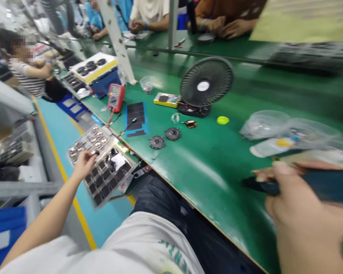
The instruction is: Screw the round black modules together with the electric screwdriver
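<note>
My left hand [84,163] reaches out to a clear plastic tray [101,167] of small round parts and dark cells that hangs off the bench's near edge; its fingers curl over a part in the tray's upper rows. Close to the camera, my right hand [302,220] is closed around a dark blue tool handle [328,186] whose black tip [250,183] points left over the green bench [211,167]. Two round black speaker parts [157,142] [173,133] lie on the bench beyond the tray.
A small black desk fan [206,82] stands mid-bench, with a red multimeter [116,97], a blue mat with dark strips [135,118], a yellow-green disc [223,120] and clear plastic bags [288,131] around it. Other people sit at the far side and far left.
</note>
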Demonstrator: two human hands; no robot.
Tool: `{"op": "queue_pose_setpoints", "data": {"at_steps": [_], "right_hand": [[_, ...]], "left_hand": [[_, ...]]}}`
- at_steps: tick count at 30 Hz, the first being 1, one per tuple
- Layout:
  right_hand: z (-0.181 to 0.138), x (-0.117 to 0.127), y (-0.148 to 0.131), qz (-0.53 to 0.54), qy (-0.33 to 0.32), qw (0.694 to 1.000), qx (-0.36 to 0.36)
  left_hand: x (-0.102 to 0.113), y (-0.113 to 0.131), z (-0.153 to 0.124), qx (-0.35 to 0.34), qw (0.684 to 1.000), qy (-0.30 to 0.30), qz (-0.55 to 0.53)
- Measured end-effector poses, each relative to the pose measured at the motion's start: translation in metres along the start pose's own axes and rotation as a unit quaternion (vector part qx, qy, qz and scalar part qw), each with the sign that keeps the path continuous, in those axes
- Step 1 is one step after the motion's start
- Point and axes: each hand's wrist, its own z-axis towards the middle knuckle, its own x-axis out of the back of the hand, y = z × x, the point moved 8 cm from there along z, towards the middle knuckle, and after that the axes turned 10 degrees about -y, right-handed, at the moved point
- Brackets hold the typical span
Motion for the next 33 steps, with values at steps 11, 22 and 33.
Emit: {"op": "queue_pose_setpoints", "data": {"at_steps": [11,22,33], "right_hand": [[-0.005,-0.012,-0.017,-0.082,-0.094,0.990,0.068],[-0.006,-0.014,-0.018,-0.099,-0.122,0.987,0.028],[-0.010,-0.015,-0.018,-0.099,-0.128,0.987,0.017]], "left_hand": [[-0.151,0.299,-0.089,-0.155,0.834,-0.332,-0.412],[-0.179,0.356,-0.127,-0.162,0.792,-0.438,-0.394],[-0.179,0.357,-0.132,-0.100,0.764,-0.452,-0.450]]}}
